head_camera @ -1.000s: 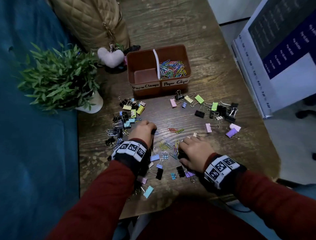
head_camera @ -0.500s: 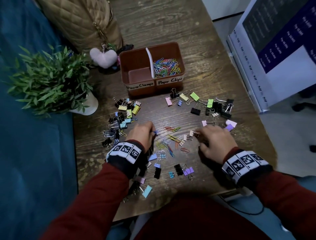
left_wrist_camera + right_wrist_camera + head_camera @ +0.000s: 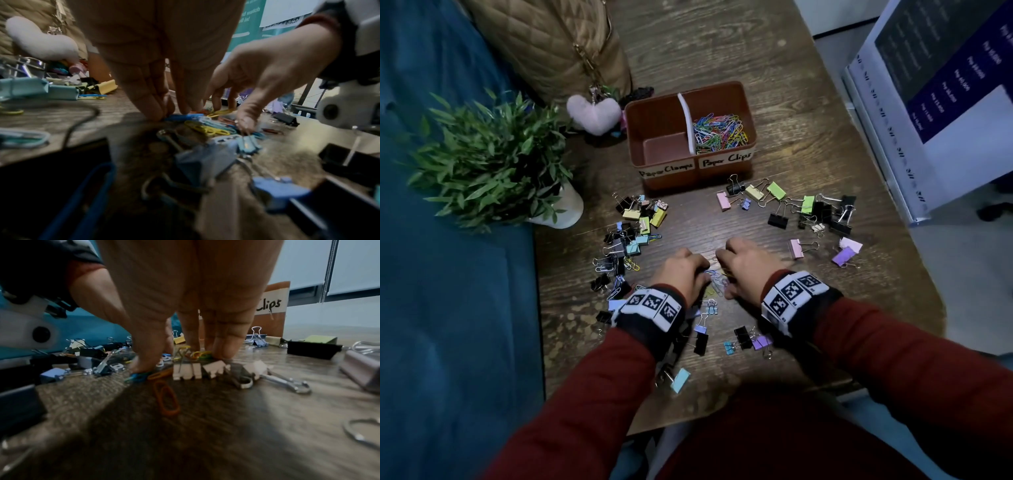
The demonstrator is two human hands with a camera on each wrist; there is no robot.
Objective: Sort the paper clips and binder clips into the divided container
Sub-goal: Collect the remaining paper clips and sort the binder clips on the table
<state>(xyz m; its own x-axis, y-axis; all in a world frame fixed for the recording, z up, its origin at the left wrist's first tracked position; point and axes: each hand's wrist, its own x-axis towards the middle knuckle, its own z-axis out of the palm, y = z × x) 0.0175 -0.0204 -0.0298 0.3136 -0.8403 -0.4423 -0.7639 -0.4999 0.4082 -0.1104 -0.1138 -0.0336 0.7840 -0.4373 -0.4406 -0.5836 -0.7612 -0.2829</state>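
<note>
**Coloured paper clips getting raked together, binder clips all over the table**

Coloured paper clips (image 3: pixel 207 126) are bunched in a little heap on the wooden table (image 3: pixel 774 78), right between both hands. Left hand (image 3: pixel 683 274) has its fingertips (image 3: pixel 152 104) pointing straight down onto the heap, touching a blue clip. Right hand (image 3: pixel 748 265) comes in from the other side, fingers (image 3: pixel 226 340) down on the clips too, thumb planted on a blue one. Can't honestly tell if either hand has a clip pinched or is only pressing on the pile, the wrist views are too blurry at the tips.

Just in front of the right hand's fingers sit a few small white binder clips (image 3: pixel 197 371) and a loose orange paper clip (image 3: pixel 166 399).

Further out: binder clips scattered everywhere. One pile on the left (image 3: pixel 633 233), black, yellow and teal mixed with a few stray paper clips. Another spread on the right (image 3: pixel 811 212), black, green, pink, purple. A few more near the table's front edge (image 3: pixel 748 339).

Beyond all that is the brown divided container (image 3: pixel 690 176). Its right compartment, labelled "Paper Clips", holds a heap of coloured paper clips (image 3: pixel 719 132). The left one is labelled "Paper Clamps".

Off to the left: a potted plant (image 3: pixel 489 161), a fuzzy pink heart keychain (image 3: pixel 594 111) and a quilted tan bag (image 3: pixel 544 44).
</note>
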